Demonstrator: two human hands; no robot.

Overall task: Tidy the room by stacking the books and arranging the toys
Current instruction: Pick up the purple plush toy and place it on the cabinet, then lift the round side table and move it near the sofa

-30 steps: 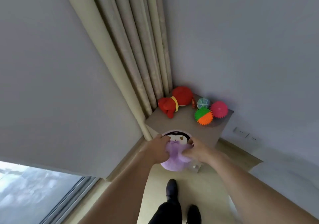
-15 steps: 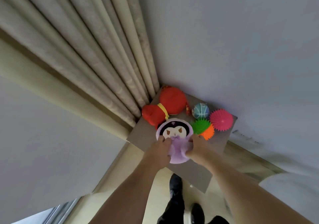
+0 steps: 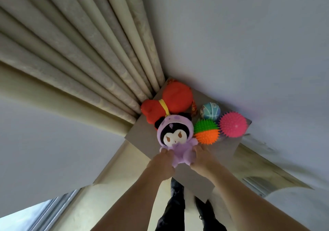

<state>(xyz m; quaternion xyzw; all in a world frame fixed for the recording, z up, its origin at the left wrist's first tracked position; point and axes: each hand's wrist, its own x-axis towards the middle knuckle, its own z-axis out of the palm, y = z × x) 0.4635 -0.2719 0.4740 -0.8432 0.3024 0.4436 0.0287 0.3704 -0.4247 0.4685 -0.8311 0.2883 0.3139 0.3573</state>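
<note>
A purple plush doll (image 3: 175,138) with a black-and-white face stands upright on the small grey table (image 3: 142,136), facing me. My left hand (image 3: 161,163) grips its lower left side and my right hand (image 3: 202,157) grips its lower right side. Behind it lies a red gourd-shaped plush (image 3: 170,102) with a yellow band. To the doll's right sit a green-and-orange spiky ball (image 3: 206,131), a pink spiky ball (image 3: 233,126) and a small blue-green ball (image 3: 211,111). No books are in view.
Beige curtains (image 3: 89,61) hang to the left of the table, touching the red plush. A white wall (image 3: 249,43) rises behind the table. My dark shoes (image 3: 178,186) stand on the pale floor below the table's front edge. A window (image 3: 26,216) shows at lower left.
Both hands have carried the purple doll from below the table's front edge up onto the table. It now stands upright in front of the red plush. The view has tilted closer.
</note>
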